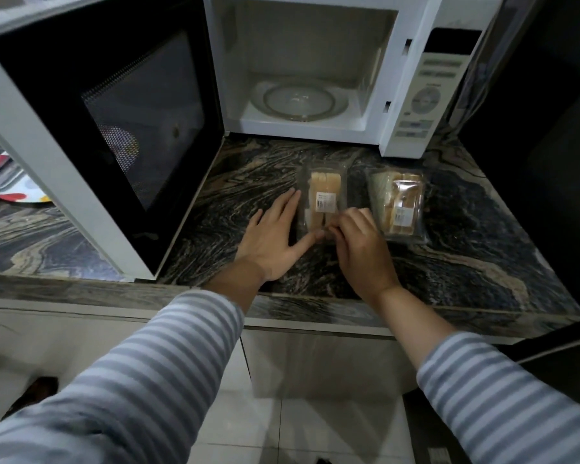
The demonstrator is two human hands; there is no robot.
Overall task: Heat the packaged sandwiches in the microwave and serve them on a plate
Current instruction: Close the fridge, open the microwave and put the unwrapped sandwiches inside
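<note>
Nearest me, my left hand (275, 241) lies flat on the tabletop (466, 256), fingers (290, 204) straight and spread, its thumb touching the near edge of the first pack (323, 199). My right hand (362, 242) has its fingers (350, 219) curled at that same near edge, pinching the wrapper as best I can tell; the film is clear and the light dim, so I won't swear to the grip. The second pack (400, 202) lies just right of my right fingers, untouched. Beyond the fingertips the microwave (426, 95) stands with its door (91, 122) swung out to the left and its turntable (298, 102) bare. A patterned plate (17, 192) sits far left, behind the door.

I judge I am at the loading step, either lifting or opening the first pack. Next I need a firm pinch on slippery film, then a lift forward onto the turntable.
</note>
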